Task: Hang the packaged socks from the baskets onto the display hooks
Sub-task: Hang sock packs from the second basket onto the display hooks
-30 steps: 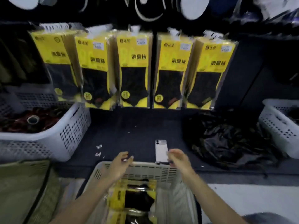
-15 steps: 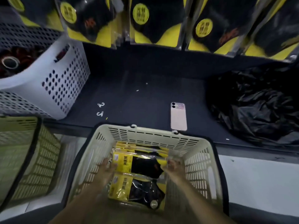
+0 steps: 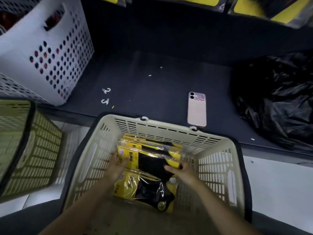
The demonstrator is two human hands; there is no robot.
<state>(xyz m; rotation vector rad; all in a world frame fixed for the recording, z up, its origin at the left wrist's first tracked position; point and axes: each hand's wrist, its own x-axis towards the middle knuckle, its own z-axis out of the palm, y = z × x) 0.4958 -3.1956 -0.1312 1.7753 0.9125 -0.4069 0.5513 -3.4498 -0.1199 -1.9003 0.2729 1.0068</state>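
Bracketing the top yellow-and-black packaged sock pack point(image 3: 149, 160), lower centre in the cream slatted plastic basket point(image 3: 220, 167): left hand point(image 3: 118, 164) grips its left end, right hand point(image 3: 181, 170) its right end; long axis left-right, equally near.

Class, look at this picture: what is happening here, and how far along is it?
A person is reaching with both bare hands into a cream slotted plastic basket that holds yellow-and-black packaged socks. The left hand and right hand are on either end of the top sock pack, apparently picking it up; it is not yet lifted out. More packs lie beneath. A pink phone rests on the dark shelf just behind the basket. Bottom edges of hung packs show above.
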